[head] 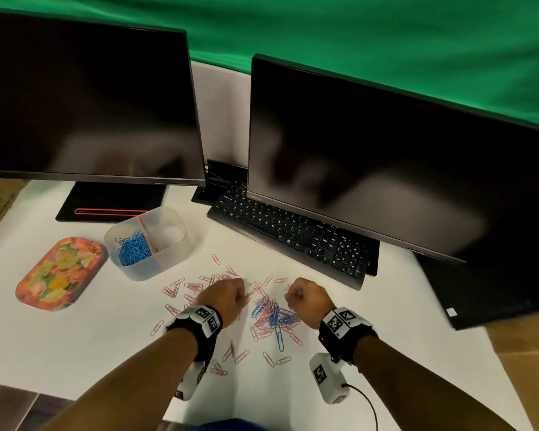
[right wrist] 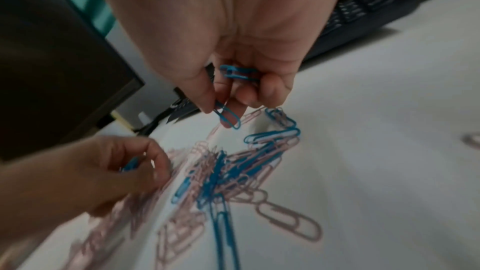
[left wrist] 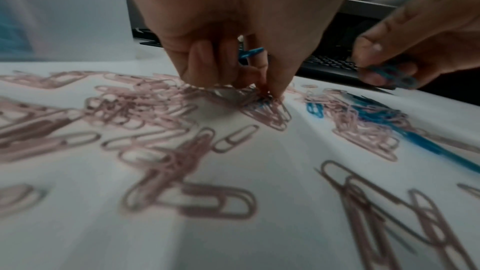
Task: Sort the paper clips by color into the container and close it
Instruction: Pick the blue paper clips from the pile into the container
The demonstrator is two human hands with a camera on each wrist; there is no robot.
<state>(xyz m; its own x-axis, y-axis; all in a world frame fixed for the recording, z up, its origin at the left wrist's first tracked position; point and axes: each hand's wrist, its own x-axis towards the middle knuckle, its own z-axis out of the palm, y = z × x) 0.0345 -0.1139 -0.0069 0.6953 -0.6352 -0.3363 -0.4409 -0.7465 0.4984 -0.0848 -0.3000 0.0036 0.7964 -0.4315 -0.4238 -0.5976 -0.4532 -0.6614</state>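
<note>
- Sitting loose on the white table point(head: 75, 346) is the mixed pile of paper clips point(head: 271, 318), pink and blue tangled together, with more pink ones scattered to its left and toward the near edge.
- The right hand point(head: 308, 300) is just right of the pile, fingers curled around a few blue clips point(right wrist: 237, 72), with one more blue clip point(right wrist: 228, 116) pinched at the fingertips.
- The left hand point(head: 226, 298) is on the pile's left side, fingertips pinching down into the clips, a blue one point(left wrist: 250, 52) tucked in its curled fingers.
- The clear container point(head: 147, 242) is back-left, well apart from the hands, open, one side of its divider full of blue clips.
- Its flowery lid point(head: 61, 273) lies just left of it.
- Behind all that: a black keyboard point(head: 293, 234) and two dark monitors point(head: 87, 98).
</note>
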